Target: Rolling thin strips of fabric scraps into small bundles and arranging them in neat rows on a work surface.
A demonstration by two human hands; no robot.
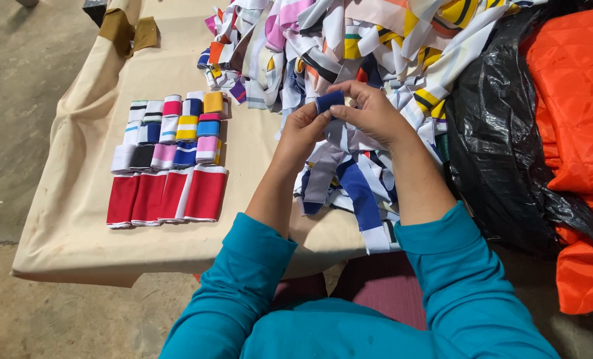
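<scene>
Both hands, the left hand (301,126) and right hand (369,113), pinch a small blue folded strip (329,101) above the heap of striped strips (349,40), probably best kept taut with edges aligned, like the sorted rows (170,156) on the worktop (77,226).

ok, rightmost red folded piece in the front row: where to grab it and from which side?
Take the rightmost red piece by its right long edge, coming in from the bare cloth-covered table on that side. Its left edge overlaps the neighbouring red piece, so that side is crowded. It lies flat, so a thumb-over, fingers-under pinch probably works best. Both hands are busy with a blue strip.
</scene>
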